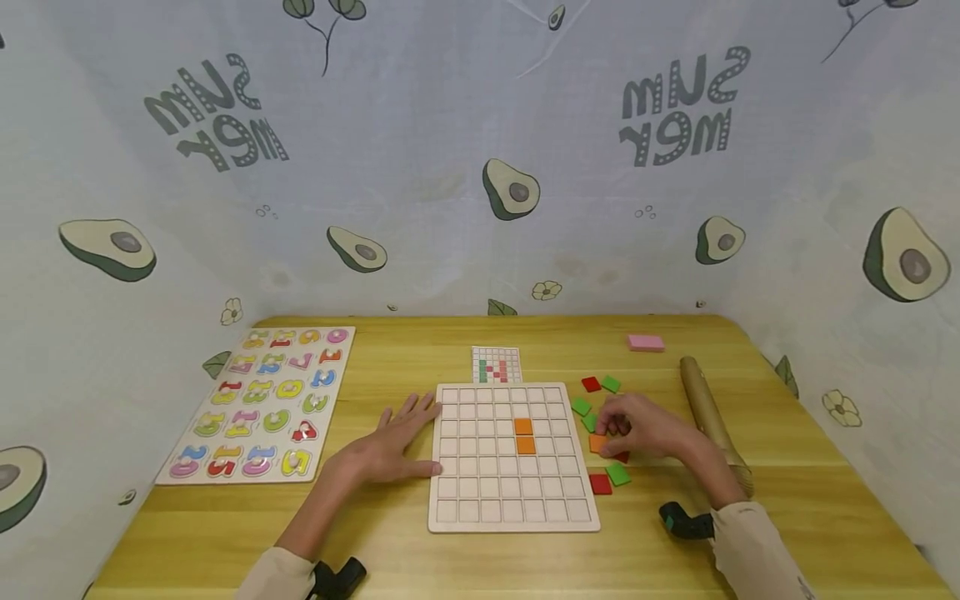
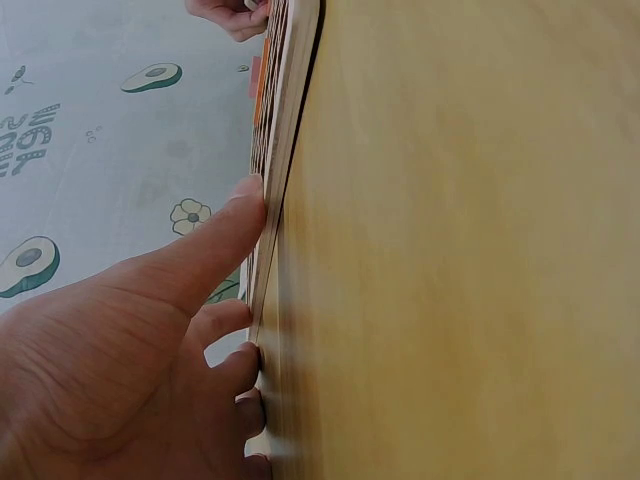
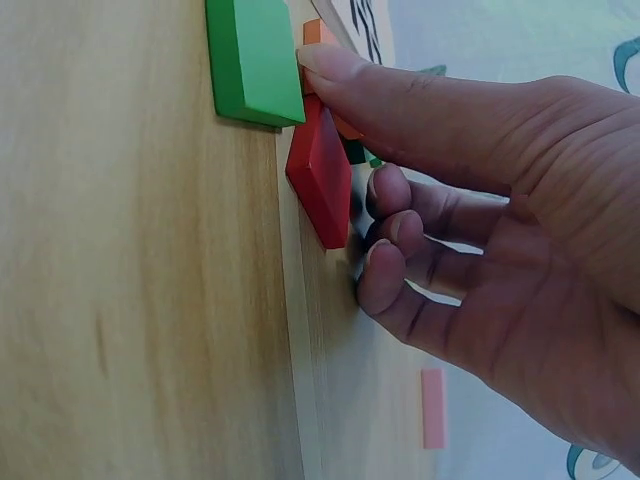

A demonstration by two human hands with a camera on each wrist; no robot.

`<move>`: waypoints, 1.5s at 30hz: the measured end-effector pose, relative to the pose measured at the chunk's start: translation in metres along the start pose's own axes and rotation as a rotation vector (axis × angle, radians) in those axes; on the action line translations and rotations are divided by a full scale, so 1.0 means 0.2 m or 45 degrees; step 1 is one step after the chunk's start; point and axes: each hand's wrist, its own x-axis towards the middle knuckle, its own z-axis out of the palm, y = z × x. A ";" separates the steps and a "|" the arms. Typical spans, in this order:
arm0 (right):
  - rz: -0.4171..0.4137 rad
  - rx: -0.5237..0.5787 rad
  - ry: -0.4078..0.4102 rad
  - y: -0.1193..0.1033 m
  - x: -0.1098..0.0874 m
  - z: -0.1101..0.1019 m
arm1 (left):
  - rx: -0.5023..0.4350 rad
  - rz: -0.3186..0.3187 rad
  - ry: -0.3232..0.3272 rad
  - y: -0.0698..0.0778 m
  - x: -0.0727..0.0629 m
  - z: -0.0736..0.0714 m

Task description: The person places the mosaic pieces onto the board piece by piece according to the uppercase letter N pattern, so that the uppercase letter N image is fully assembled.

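Observation:
A pale wooden grid board (image 1: 510, 510) lies flat on the table, with two orange square tiles (image 1: 524, 436) in neighbouring cells, one above the other. Along its left edge rests my left hand (image 1: 390, 450), fingers spread and thumb tip touching the rim; the left wrist view shows the thumb (image 2: 225, 225) on that edge. To the right of the board, my right hand (image 1: 645, 425) pinches an orange tile (image 1: 597, 442) among loose tiles. In the right wrist view the thumb presses this tile, beside a red tile (image 3: 322, 180) and a green tile (image 3: 255, 65); the index finger is mostly hidden.
Several red and green tiles (image 1: 618, 474) lie right of the board. Behind it is a pattern card (image 1: 496, 364). A number puzzle board (image 1: 258, 408) lies at the left. A brown cylinder (image 1: 708, 408) and a pink block (image 1: 646, 342) are at the right.

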 end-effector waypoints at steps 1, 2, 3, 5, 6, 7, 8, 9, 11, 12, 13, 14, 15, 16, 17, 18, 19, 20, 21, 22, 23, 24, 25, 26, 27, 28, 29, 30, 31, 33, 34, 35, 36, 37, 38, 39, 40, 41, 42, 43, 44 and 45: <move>0.014 0.002 -0.002 0.00 0.00 0.00 | 0.004 -0.024 -0.007 0.01 0.00 -0.01; 0.030 0.005 -0.001 0.01 0.00 0.00 | 0.013 -0.027 -0.006 0.01 0.00 0.00; 0.048 0.008 -0.001 0.01 0.00 0.00 | 0.023 -0.033 -0.006 0.00 0.01 0.00; 0.070 0.012 -0.001 0.01 0.01 0.00 | 0.030 -0.034 -0.004 0.00 0.01 0.00; 0.078 0.015 0.000 0.01 0.01 0.00 | 0.029 -0.042 -0.007 0.01 0.01 -0.01; 0.082 0.018 0.000 0.01 0.01 0.00 | 0.028 -0.039 -0.006 0.01 0.01 -0.01; 0.084 0.016 0.000 0.01 0.01 0.00 | 0.025 -0.037 -0.006 0.02 0.01 -0.02; 0.083 0.015 0.001 0.01 0.01 0.00 | 0.023 -0.040 -0.010 0.03 0.01 -0.02; 0.083 0.012 0.002 0.01 0.02 0.00 | 0.033 -0.047 -0.017 0.04 0.01 -0.03; 0.085 0.011 0.003 0.00 0.02 -0.01 | 0.034 -0.051 -0.021 0.04 0.01 -0.03; 0.087 0.012 0.003 0.00 0.02 -0.01 | 0.044 -0.055 -0.024 0.05 0.00 -0.03; 0.089 0.012 0.003 0.00 0.02 -0.01 | 0.045 -0.056 -0.023 0.05 0.00 -0.04; 0.087 0.014 0.003 0.00 0.02 -0.01 | 0.048 -0.058 -0.023 0.05 0.00 -0.04; 0.086 0.015 0.002 0.00 0.03 -0.01 | 0.047 -0.056 -0.019 0.05 0.00 -0.04; 0.083 0.017 0.002 0.00 0.03 -0.01 | 0.043 -0.056 -0.015 0.05 0.00 -0.04; 0.078 0.019 0.003 -0.01 0.03 -0.01 | 0.037 -0.056 -0.013 0.05 0.00 -0.03; 0.072 0.021 0.005 -0.01 0.03 -0.01 | 0.033 -0.054 -0.010 0.05 0.00 -0.03; 0.066 0.021 0.007 -0.01 0.03 -0.01 | 0.028 -0.052 -0.009 0.05 -0.01 -0.03; 0.061 0.019 0.010 -0.01 0.02 -0.01 | 0.026 -0.053 -0.011 0.04 -0.01 -0.03; 0.060 0.018 0.012 -0.01 0.02 -0.01 | 0.024 -0.053 -0.013 0.04 -0.01 -0.02; 0.059 0.019 0.015 -0.02 0.02 -0.01 | 0.026 -0.056 -0.018 0.04 -0.01 -0.02; 0.058 0.018 0.018 -0.02 0.02 -0.01 | 0.029 -0.059 -0.022 0.04 -0.01 -0.01; 0.060 0.016 0.022 -0.02 0.01 0.00 | 0.030 -0.061 -0.024 0.04 -0.01 -0.01; 0.061 0.009 0.026 -0.02 0.01 0.00 | 0.033 -0.067 -0.025 0.04 -0.01 0.00; 0.061 0.003 0.030 -0.02 0.01 0.00 | 0.035 -0.071 -0.025 0.04 -0.01 0.00; 0.060 -0.003 0.033 -0.02 0.01 0.00 | 0.038 -0.073 -0.023 0.04 -0.01 0.00; 0.058 -0.008 0.038 -0.02 0.01 0.00 | 0.039 -0.076 -0.021 0.04 -0.02 0.00; 0.055 -0.013 0.045 -0.02 0.01 0.00 | 0.038 -0.078 -0.019 0.05 -0.02 0.00; 0.054 -0.017 0.049 -0.02 0.01 0.00 | 0.038 -0.078 -0.018 0.05 -0.02 0.00; 0.044 -0.015 0.056 -0.02 0.02 0.00 | 0.040 -0.077 -0.018 0.05 -0.01 -0.01; 0.039 -0.013 0.058 -0.03 0.02 0.00 | 0.040 -0.077 -0.019 0.05 -0.01 -0.01; 0.035 -0.007 0.062 -0.03 0.02 0.00 | 0.039 -0.075 -0.020 0.06 -0.01 -0.01; 0.032 -0.003 0.064 -0.03 0.02 0.00 | 0.040 -0.074 -0.021 0.06 -0.01 -0.01; 0.026 -0.003 0.065 -0.03 0.02 0.00 | 0.040 -0.073 -0.022 0.06 -0.01 -0.01; 0.020 -0.003 0.066 -0.03 0.03 0.01 | 0.041 -0.072 -0.022 0.06 -0.01 -0.01; 0.013 -0.007 0.069 -0.03 0.03 0.01 | 0.044 -0.071 -0.022 0.06 -0.01 -0.01; 0.014 -0.008 0.070 -0.03 0.03 0.01 | 0.046 -0.070 -0.023 0.06 -0.01 -0.01; 0.023 -0.005 0.071 -0.04 0.03 0.01 | 0.047 -0.068 -0.023 0.06 -0.01 -0.01; 0.030 -0.002 0.075 -0.04 0.03 0.02 | 0.048 -0.067 -0.024 0.06 -0.01 -0.01; 0.040 0.004 0.082 -0.05 0.04 0.02 | 0.048 -0.068 -0.025 0.06 -0.01 -0.01; 0.053 0.022 0.088 -0.05 0.04 0.02 | 0.048 -0.068 -0.025 0.06 -0.01 -0.02; 0.066 0.042 0.097 -0.06 0.04 0.03 | 0.047 -0.068 -0.025 0.06 -0.01 -0.02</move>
